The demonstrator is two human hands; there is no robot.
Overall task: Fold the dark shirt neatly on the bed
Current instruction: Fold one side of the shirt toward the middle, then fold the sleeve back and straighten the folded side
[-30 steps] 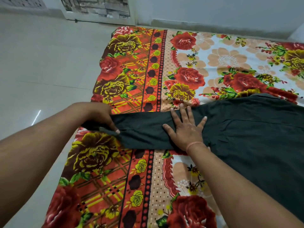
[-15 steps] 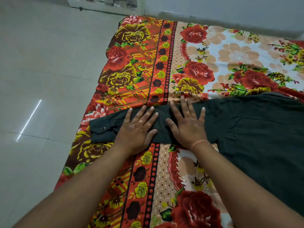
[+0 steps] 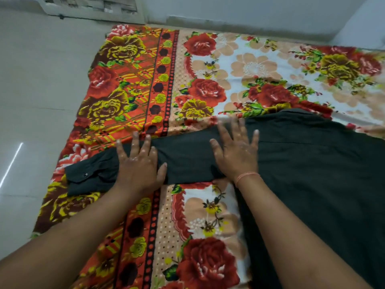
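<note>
The dark shirt [image 3: 312,174] lies open on the bed's floral sheet [image 3: 208,215], its body off to the right and one long sleeve [image 3: 187,157] stretched leftward, the buttoned cuff [image 3: 87,178] ending near the sheet's left edge beside the tiled floor [image 3: 41,80]. Both hands rest flat on that sleeve, fingers straight and spread, pinching nothing: the left hand [image 3: 137,165] towards the cuff, the right hand [image 3: 235,155] close to the shoulder, its fingertips blurred. From where I stand, the worry is the smoothing itself. Palms pushing outward could drag the loose sheet into ridges underneath, or skew the sleeve off its line. Any crease trapped here would likely end up inside the fold, and the cuff could slip over the edge.
</note>
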